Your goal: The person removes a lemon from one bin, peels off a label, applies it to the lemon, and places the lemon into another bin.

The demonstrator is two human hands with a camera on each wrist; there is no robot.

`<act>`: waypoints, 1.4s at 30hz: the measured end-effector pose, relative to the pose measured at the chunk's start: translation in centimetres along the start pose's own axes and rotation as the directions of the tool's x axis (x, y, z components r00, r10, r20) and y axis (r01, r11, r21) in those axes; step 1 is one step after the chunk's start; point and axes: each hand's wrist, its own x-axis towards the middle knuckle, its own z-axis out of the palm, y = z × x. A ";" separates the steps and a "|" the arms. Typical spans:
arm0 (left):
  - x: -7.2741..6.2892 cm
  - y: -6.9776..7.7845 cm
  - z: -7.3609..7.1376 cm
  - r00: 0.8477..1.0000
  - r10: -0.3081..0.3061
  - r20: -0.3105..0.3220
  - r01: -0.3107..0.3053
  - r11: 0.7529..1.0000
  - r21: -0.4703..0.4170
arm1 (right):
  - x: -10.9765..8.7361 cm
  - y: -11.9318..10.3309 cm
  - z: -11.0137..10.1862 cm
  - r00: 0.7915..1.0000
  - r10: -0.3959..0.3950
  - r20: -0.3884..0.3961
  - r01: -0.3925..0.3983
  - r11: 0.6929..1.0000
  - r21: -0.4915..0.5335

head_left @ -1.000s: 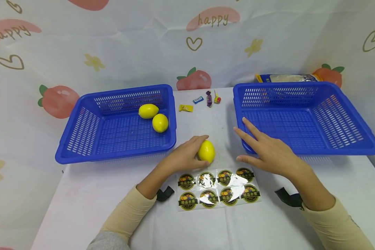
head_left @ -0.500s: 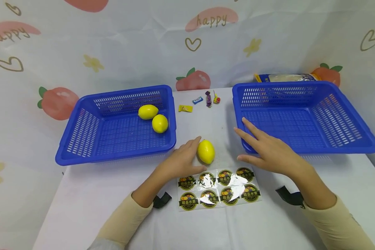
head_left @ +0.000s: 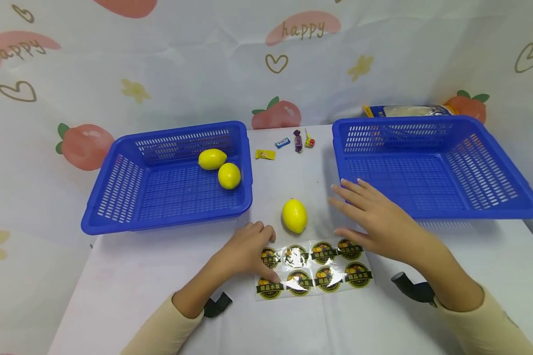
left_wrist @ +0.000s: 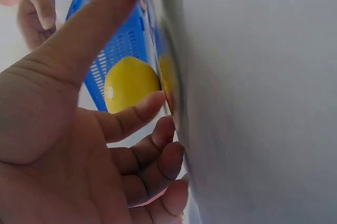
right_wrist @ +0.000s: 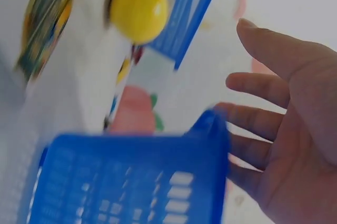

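A lemon (head_left: 295,216) lies on the white table between the two hands. Just in front of it is a clear sheet of round fruit stickers (head_left: 328,268). My left hand (head_left: 247,250) reaches over the sheet's left edge, thumb and fingers apart, fingertips down at its surface. The left wrist view has those fingertips (left_wrist: 171,158) lightly bent against the sheet, nothing gripped. My right hand (head_left: 379,224) hovers right of the lemon, fingers spread, overlapping the front left corner of the right blue basket (head_left: 479,215). In the right wrist view its palm (right_wrist: 310,124) holds nothing.
Two more lemons (head_left: 212,159) sit in the left blue basket (head_left: 160,224). Several wrapped candies (head_left: 282,143) and a lollipop (head_left: 310,142) lie between the baskets at the back. A blue and yellow bag (head_left: 408,111) stands behind the right basket.
My left hand has let go of the lemon and moved toward the front onto the sticker sheet. The lemon stays where it was. My right hand has shifted slightly down, fingers closer together.
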 end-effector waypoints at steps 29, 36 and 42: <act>-0.1 0.1 -0.2 0.999 0.038 0.015 -0.038 0.999 0.001 | 0.1 -4.2 4.5 0.914 -0.057 0.401 0.022 0.996 0.091; -0.5 0.2 -0.5 0.998 0.070 -0.005 -0.071 0.997 -0.020 | 0.2 -4.3 4.6 0.908 -0.040 0.418 0.005 0.997 0.083; -0.8 0.3 -0.9 0.998 0.069 0.012 -0.069 0.997 -0.045 | 0.1 -4.4 4.5 0.902 -0.032 0.431 -0.001 0.997 0.077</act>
